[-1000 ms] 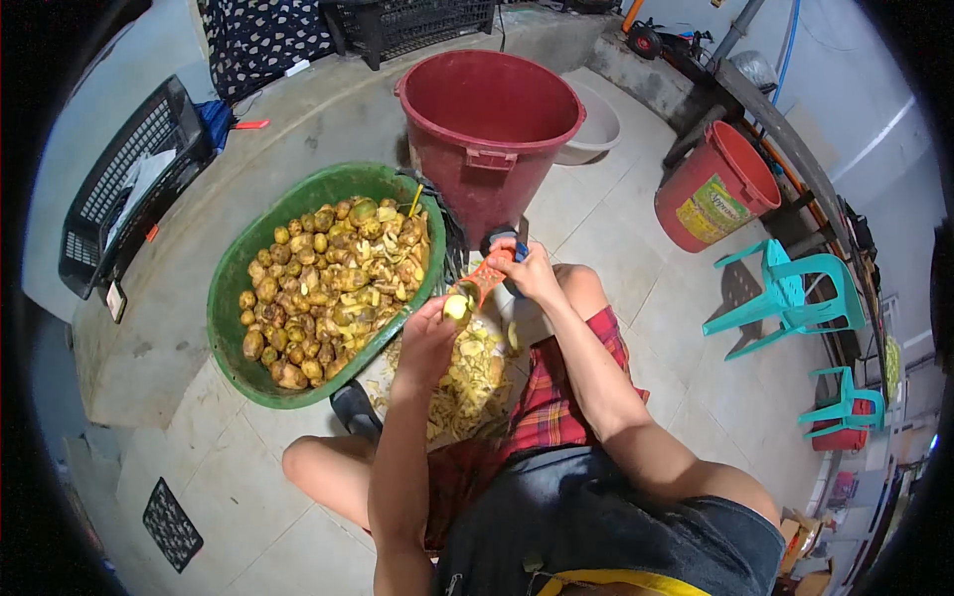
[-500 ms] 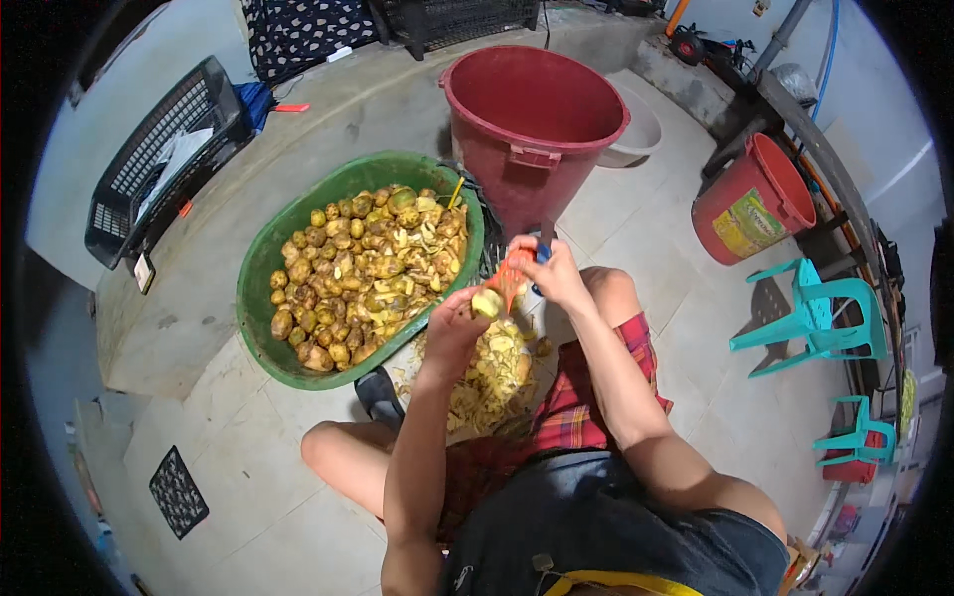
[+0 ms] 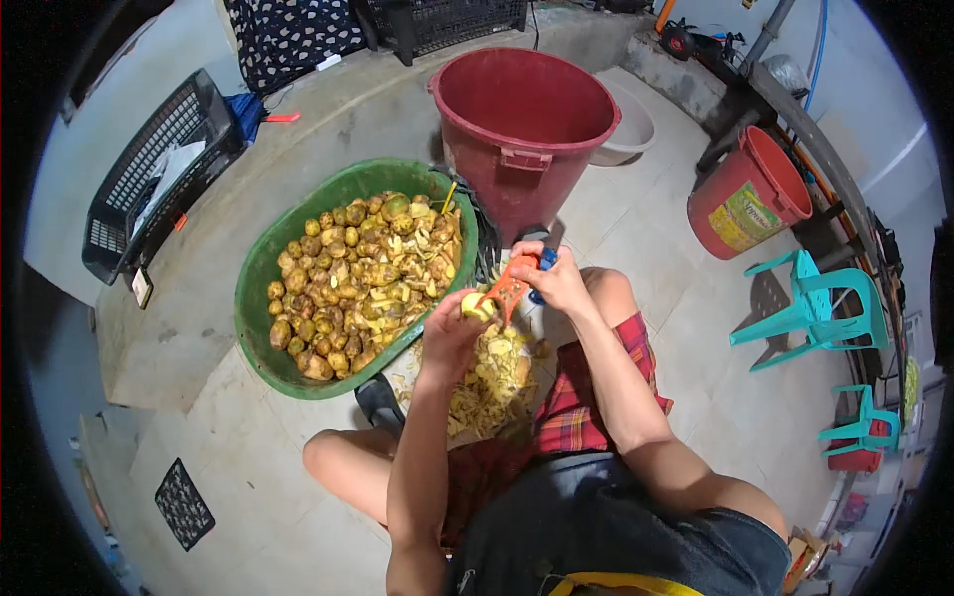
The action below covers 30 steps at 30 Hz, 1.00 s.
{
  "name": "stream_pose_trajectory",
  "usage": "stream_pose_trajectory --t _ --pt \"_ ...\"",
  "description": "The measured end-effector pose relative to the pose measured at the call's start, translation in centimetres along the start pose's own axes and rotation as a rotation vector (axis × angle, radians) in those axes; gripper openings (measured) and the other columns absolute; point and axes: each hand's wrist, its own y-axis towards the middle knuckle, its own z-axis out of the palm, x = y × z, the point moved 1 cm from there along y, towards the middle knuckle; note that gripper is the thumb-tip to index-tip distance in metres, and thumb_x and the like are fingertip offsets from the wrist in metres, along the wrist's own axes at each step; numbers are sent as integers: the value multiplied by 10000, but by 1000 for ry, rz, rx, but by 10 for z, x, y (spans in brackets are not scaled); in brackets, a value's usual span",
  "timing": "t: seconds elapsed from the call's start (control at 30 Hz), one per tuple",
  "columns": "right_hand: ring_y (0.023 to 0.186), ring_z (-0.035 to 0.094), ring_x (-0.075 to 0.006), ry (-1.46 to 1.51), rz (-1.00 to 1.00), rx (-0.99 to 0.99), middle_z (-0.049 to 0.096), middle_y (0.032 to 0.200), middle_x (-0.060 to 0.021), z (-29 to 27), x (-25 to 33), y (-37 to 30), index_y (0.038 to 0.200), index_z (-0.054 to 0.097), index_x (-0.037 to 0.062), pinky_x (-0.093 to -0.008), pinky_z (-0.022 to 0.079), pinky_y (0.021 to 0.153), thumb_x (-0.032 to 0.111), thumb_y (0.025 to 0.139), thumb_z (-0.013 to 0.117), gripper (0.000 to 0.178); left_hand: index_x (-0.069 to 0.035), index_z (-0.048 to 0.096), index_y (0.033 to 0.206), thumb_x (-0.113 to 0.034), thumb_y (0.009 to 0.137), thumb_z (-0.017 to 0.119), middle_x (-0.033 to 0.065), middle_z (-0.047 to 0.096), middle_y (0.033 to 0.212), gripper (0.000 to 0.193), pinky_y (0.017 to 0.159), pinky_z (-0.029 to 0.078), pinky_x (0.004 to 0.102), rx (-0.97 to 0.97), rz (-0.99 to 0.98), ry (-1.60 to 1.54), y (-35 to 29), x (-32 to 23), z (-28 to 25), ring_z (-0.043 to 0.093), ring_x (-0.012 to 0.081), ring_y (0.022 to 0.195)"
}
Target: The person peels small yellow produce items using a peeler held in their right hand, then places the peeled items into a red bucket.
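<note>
My left hand (image 3: 449,333) grips a small yellow potato (image 3: 476,305), partly peeled. My right hand (image 3: 556,280) holds an orange peeler (image 3: 509,288) with its blade against the potato. Both hands work above a heap of yellow peelings (image 3: 492,382) lying between my knees. Just left of my hands stands a green oval tub (image 3: 260,268) filled with several brown potatoes (image 3: 353,283) and some peel. A big dark red bucket (image 3: 527,109) stands right behind my hands.
A smaller red bucket (image 3: 745,199) stands to the right, with turquoise plastic chairs (image 3: 815,303) beyond it. Black crates (image 3: 149,189) lie at the left and back. A white basin (image 3: 636,129) sits behind the big bucket. A dark sandal (image 3: 380,402) lies by my left knee.
The view shifted slightly. My hands stay together over the peelings, with the peeler working along the potato.
</note>
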Motion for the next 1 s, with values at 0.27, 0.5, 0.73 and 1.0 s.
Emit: stream_pose_trajectory --t 0.27,0.5,0.73,1.0 --pt "783 575 -72 17 100 7 645 834 12 -11 -11 4 908 660 13 -243 471 735 75 788 769 173 57 458 1271 -178 846 736 102 588 1158 560 924 510 322 48 -9 -96 -1 -1 3 606 199 1019" --pt "724 551 -61 63 231 -35 623 808 20 -19 -28 11 909 661 25 -236 457 661 84 796 769 168 91 433 1281 -134 883 665 153 580 1185 512 969 490 336 91 24 -273 -2 1 4 590 237 1067" --pt "762 556 -61 22 130 -59 636 822 19 3 -11 0 951 656 0 -240 463 697 128 825 763 209 -16 537 1059 -275 951 450 116 603 915 294 617 464 260 -268 31 -299 1 2 -18 561 175 691" --pt "727 570 -76 -114 54 18 657 793 10 31 -1 2 896 678 13 -253 469 690 87 799 751 142 -58 490 757 -136 883 455 -4 476 679 152 541 354 255 -459 425 491 -3 7 -8 418 80 597"
